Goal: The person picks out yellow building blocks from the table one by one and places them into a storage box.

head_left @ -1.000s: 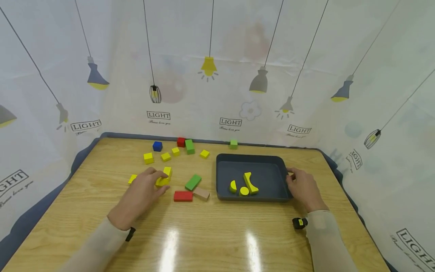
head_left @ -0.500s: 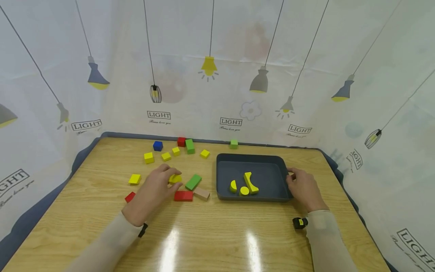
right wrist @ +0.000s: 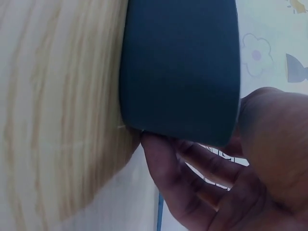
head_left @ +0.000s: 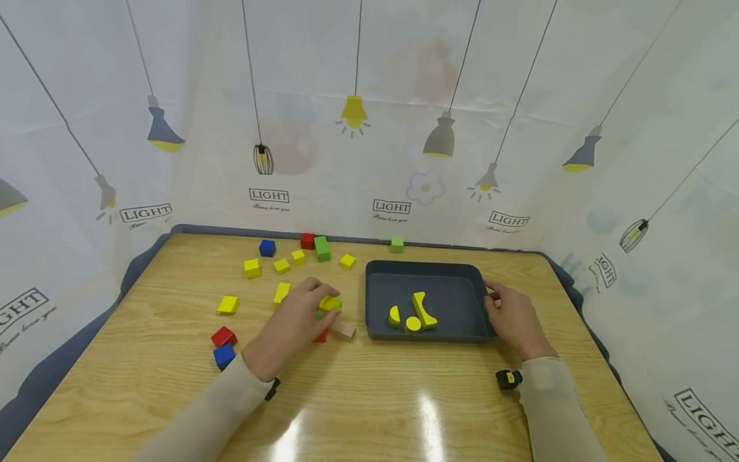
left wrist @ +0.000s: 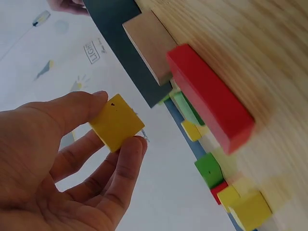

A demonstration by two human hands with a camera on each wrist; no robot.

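Note:
My left hand (head_left: 291, 330) pinches a small yellow block (left wrist: 117, 122) between thumb and fingertips, raised over the table left of the tray. Below it lie a natural wood block (head_left: 345, 330) and a red oblong block (left wrist: 209, 98), the red one mostly hidden by the hand in the head view. A green block there is largely covered too. The dark grey tray (head_left: 458, 301) holds a yellow half-round, a yellow round piece (head_left: 412, 324) and a yellow arched block (head_left: 424, 312). My right hand (head_left: 516, 324) grips the tray's right side, with fingertips against its outer wall.
Toward the back left stand several yellow blocks (head_left: 252, 268), a blue cube (head_left: 267, 248), a red cube (head_left: 308, 241) and a green block (head_left: 322, 249). Behind the tray is a light green cube (head_left: 396, 245). Near my left forearm lie red (head_left: 223, 336) and blue blocks (head_left: 224, 356).
My left hand has carried the yellow block rightward toward the tray, uncovering another yellow block and the red and blue blocks at the left. The right hand stays at the tray's side.

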